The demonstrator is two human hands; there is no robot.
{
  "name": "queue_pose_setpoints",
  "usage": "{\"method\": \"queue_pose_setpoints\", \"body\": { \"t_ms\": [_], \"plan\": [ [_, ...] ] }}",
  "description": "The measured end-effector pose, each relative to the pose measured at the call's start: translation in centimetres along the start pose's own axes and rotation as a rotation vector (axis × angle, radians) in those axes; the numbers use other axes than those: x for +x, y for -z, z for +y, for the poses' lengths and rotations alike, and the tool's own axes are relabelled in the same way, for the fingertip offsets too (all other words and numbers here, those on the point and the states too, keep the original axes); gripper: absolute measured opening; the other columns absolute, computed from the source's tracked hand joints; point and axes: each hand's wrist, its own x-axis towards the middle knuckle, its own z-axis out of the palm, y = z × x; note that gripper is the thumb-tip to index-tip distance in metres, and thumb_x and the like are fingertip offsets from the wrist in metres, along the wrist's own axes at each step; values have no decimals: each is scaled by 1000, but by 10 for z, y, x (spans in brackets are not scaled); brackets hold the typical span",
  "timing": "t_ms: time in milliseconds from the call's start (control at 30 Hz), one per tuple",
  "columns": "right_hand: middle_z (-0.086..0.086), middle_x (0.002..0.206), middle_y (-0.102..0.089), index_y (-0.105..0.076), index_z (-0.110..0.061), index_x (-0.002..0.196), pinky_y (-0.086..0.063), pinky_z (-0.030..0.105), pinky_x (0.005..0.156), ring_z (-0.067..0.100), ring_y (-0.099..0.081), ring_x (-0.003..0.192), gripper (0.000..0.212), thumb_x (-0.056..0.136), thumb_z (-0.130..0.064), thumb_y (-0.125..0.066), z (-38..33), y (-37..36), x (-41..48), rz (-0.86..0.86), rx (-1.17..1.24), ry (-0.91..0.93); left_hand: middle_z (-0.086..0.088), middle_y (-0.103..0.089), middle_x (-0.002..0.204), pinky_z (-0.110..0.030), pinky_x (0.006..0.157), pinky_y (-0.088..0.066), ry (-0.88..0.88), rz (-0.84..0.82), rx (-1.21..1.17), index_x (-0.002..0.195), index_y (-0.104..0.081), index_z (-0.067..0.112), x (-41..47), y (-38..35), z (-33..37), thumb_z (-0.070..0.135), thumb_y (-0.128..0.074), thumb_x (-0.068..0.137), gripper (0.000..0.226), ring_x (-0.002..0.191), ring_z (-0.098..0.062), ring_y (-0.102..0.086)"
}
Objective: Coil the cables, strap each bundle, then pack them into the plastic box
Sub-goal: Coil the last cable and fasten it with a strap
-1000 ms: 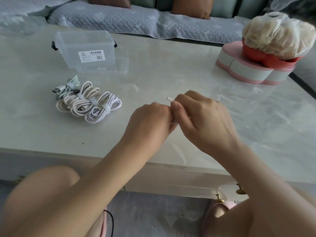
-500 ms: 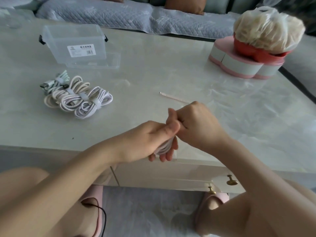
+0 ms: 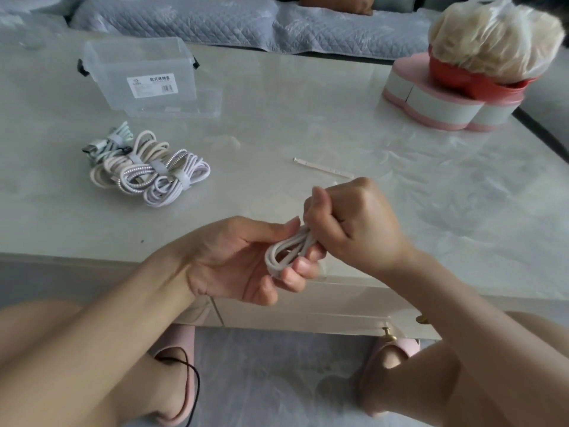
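Head view shows one white cable coiled in loops, held by both hands above the near edge of the table. The left hand lies palm up, with thumb and curled fingers pinching the loop end. The right hand is closed as a fist round the other end. A loose strap lies on the table just behind the right hand. Strapped bundles lie to the left, and the clear box stands behind them.
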Motion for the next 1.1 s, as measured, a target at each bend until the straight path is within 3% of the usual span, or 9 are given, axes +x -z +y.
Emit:
{"method": "queue_pose_setpoints", "body": {
  "t_ms": [200,367,467,533,633,733,833,933,1100],
  "plan": [
    [9,42,-45,-50,-2,48,-37,39,40,34,-42,39,57,95,-27,-28,8,4,7,75,-81,120,4,-44,78,-14,49,-26,-156,51,136,87,-54,15,9,-5,-4,33,-53,93,19,66,-3,-44],
    [1,53,-53,-57,-7,64,-41,37,49,25,-49,50,62,97,-46,-22,17,5,13,-40,-122,68,7,-41,68,-14,46,-24,-289,413,349,75,-49,21,19,-14,-5,40,-51,87,22,57,-4,-38],
    [-2,69,-57,-61,-12,83,-42,24,56,14,-53,61,67,95,-59,-14,17,8,27,-49,366,-186,7,-42,66,-12,44,-27,-390,521,390,76,-46,20,24,-18,-4,37,-49,89,22,56,-4,-39],
    [0,73,-60,-62,-14,86,-43,21,57,14,-54,66,49,100,-43,-25,27,11,40,122,576,-435,8,-43,65,-12,42,-28,-449,579,393,75,-45,20,27,-18,-1,33,-48,94,23,54,-3,-40],
    [-1,87,-67,-65,-20,98,-42,28,69,13,-57,76,18,97,-21,-47,60,13,52,158,250,-649,10,-44,62,-10,40,-28,-553,775,496,73,-44,20,29,-15,9,27,-38,99,27,51,-2,-41],
    [5,113,-64,-63,-20,119,-35,22,79,23,-58,104,27,94,-26,-56,87,10,52,-94,-88,-750,8,-43,64,-9,41,-28,-638,999,744,73,-41,19,28,-9,19,21,-34,102,29,51,-2,-40],
    [6,116,-59,-63,-20,117,-41,30,86,28,-55,108,29,90,-31,-62,94,-5,56,-227,-298,-710,5,-41,65,-12,44,-28,-696,1130,906,73,-41,19,25,-2,25,18,-34,101,30,53,-6,-38],
    [4,96,-61,-63,-18,95,-44,30,74,28,-59,98,10,87,-24,-65,95,-13,64,-209,-292,-722,3,-41,63,-20,47,-27,-729,1184,950,71,-40,19,23,3,25,20,-35,101,31,57,-13,-35],
    [11,102,-68,-69,-9,99,-39,26,72,29,-60,100,15,89,-18,-62,93,-12,70,-252,-250,-760,6,-42,61,-25,51,-26,-749,1198,1000,69,-41,21,19,6,28,40,-37,84,24,60,-15,-36]
  ]
}}
